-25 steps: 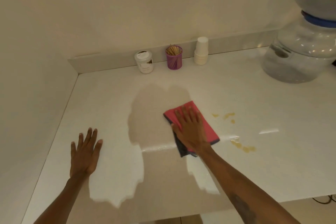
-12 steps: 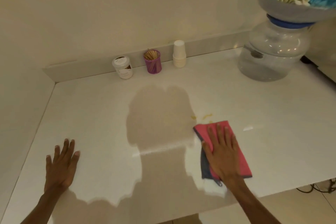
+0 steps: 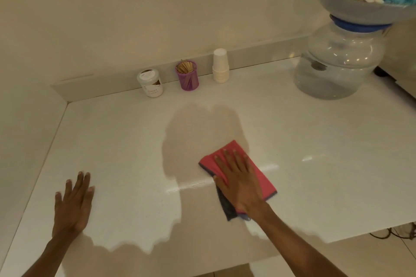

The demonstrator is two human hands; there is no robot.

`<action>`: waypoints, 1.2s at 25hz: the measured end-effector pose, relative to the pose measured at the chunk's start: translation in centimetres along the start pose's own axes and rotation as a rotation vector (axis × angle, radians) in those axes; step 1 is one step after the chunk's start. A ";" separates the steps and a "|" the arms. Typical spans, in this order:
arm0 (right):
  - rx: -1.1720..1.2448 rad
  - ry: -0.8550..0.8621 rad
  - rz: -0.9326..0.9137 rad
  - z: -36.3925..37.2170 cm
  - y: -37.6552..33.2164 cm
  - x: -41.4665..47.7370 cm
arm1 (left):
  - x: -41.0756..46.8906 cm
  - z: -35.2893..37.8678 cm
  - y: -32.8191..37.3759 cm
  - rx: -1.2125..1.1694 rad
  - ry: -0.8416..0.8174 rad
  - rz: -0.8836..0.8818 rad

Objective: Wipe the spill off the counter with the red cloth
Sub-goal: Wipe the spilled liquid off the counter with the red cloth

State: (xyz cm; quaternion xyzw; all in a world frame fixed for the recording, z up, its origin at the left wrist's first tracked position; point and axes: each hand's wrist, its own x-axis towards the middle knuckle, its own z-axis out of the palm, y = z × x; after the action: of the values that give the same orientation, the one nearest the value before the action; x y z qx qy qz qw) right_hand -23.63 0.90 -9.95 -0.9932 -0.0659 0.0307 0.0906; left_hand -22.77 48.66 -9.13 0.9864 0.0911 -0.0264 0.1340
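A folded red cloth (image 3: pixel 258 171) with a dark underside lies flat on the white counter (image 3: pixel 126 137), right of centre. My right hand (image 3: pixel 238 180) presses down on it with fingers spread and palm flat. My left hand (image 3: pixel 73 206) rests flat on the counter at the lower left, fingers apart, holding nothing. No yellow spill shows on the counter around the cloth; a thin wet streak (image 3: pixel 269 167) glints just right of it.
Along the back wall stand a white lidded jar (image 3: pixel 150 83), a purple cup of wooden sticks (image 3: pixel 187 75) and a stack of white paper cups (image 3: pixel 220 66). A large water dispenser bottle (image 3: pixel 342 63) with a floral cover occupies the back right. The counter's front edge runs near my right forearm.
My right hand slid the cloth right over the yellow spill, then back left. The yellow spots seen a second ago are gone. My left hand stayed flat.
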 end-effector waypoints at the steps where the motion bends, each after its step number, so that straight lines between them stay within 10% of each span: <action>1: 0.022 0.014 0.028 0.2 1.0 -2.0 | 0.0 0.0 0.0 -0.002 0.005 0.001; 10: 0.005 0.065 0.498 -3.6 14.0 1.0 | 0.0 0.1 -0.4 -0.014 0.025 -0.011; 22: 0.155 -0.042 -0.151 2.3 -19.9 -0.3 | 0.2 0.0 -0.8 0.008 0.024 -0.019; 30: 0.062 0.009 -0.140 1.6 -10.3 -2.9 | 0.2 0.2 -0.6 -0.013 0.013 0.025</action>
State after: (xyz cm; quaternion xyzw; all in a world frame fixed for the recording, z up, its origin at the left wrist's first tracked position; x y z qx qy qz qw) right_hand -27.92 10.79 -9.46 -0.9830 -0.1336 0.0219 0.1237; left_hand -22.65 49.26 -9.45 0.9868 0.0798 -0.0179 0.1401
